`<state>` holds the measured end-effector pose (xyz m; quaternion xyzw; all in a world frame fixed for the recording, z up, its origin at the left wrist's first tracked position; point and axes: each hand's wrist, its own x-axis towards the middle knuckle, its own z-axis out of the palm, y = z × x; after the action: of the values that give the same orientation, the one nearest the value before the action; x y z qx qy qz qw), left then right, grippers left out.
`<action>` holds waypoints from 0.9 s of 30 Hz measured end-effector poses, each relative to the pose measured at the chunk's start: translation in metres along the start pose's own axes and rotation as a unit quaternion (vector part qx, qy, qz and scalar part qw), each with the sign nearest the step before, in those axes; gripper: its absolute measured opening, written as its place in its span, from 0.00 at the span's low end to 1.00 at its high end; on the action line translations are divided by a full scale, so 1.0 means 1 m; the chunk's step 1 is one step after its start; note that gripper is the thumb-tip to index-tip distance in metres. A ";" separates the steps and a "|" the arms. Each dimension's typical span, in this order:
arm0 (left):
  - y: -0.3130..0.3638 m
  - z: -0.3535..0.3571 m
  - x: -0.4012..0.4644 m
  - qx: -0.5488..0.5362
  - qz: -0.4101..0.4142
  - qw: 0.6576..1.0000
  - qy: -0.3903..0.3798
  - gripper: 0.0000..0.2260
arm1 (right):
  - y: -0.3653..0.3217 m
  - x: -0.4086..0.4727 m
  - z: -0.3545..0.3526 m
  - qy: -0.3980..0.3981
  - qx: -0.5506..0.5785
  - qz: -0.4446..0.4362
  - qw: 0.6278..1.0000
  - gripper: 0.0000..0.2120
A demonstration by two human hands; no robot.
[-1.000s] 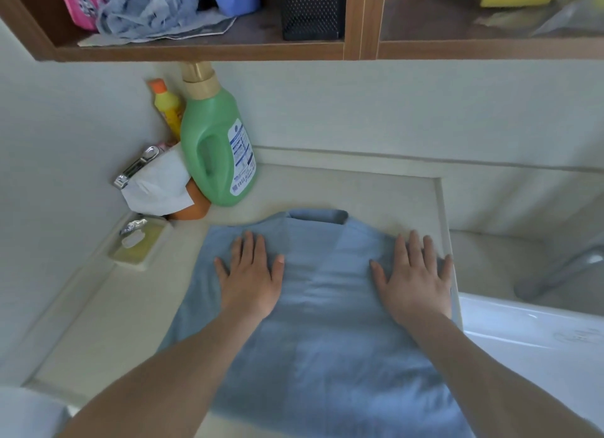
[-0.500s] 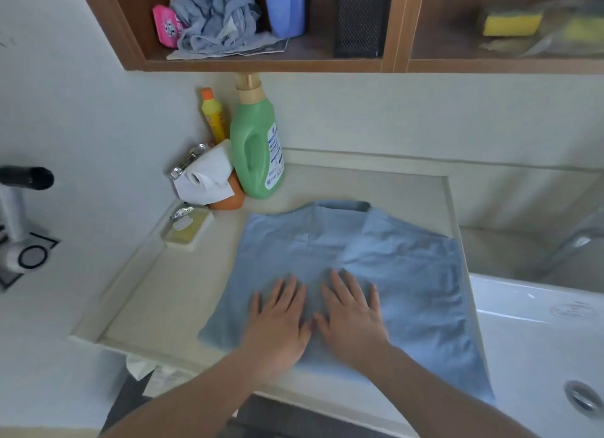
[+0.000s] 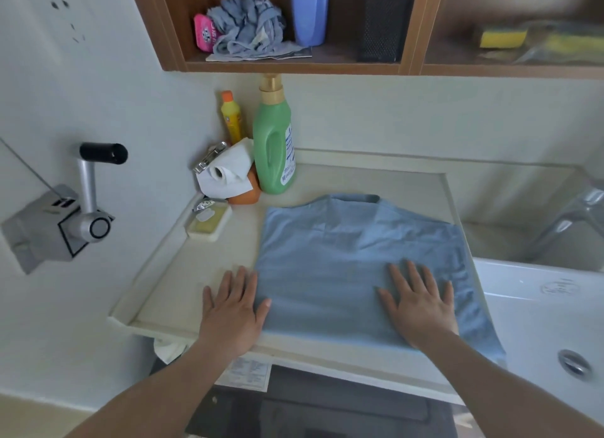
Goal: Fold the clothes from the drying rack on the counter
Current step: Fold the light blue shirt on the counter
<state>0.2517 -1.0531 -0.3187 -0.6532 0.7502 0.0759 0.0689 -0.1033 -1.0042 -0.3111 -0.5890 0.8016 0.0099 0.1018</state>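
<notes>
A light blue shirt (image 3: 346,258) lies flat on the beige counter (image 3: 209,261), its collar toward the wall and its sides folded in. My left hand (image 3: 233,307) lies flat with straight fingers at the shirt's near left edge, thumb on the cloth and the other fingers on the counter. Flat on the near right part of the shirt rests my right hand (image 3: 420,302), fingers spread. The shirt's right edge reaches the counter's rim by the sink.
A green detergent bottle (image 3: 274,143), a yellow bottle (image 3: 231,117), a paper roll (image 3: 225,173) and a soap dish (image 3: 207,222) stand at the back left. A white sink (image 3: 539,310) with a tap (image 3: 575,215) is on the right. A wooden shelf (image 3: 294,65) hangs overhead.
My hands were side by side at the middle of the shirt's near part; they have slid apart, the left to the left edge and the right toward the right side.
</notes>
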 end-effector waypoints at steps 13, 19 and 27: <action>0.069 -0.025 -0.010 -0.006 0.351 0.932 0.087 0.21 | 0.059 -0.038 -0.008 0.053 0.002 0.001 0.999 0.30; 0.096 -0.039 -0.015 0.097 0.378 0.921 0.008 0.14 | 0.048 -0.052 -0.014 -0.069 -0.038 -0.201 0.977 0.42; 0.032 -0.017 0.000 0.108 0.297 0.946 0.078 0.28 | 0.083 -0.056 -0.015 -0.075 -0.014 -0.187 0.979 0.44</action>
<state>0.2198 -1.0521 -0.3011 -0.3936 0.9168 -0.0395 0.0547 -0.1681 -0.9282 -0.2955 -0.7277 0.6670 0.0456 0.1535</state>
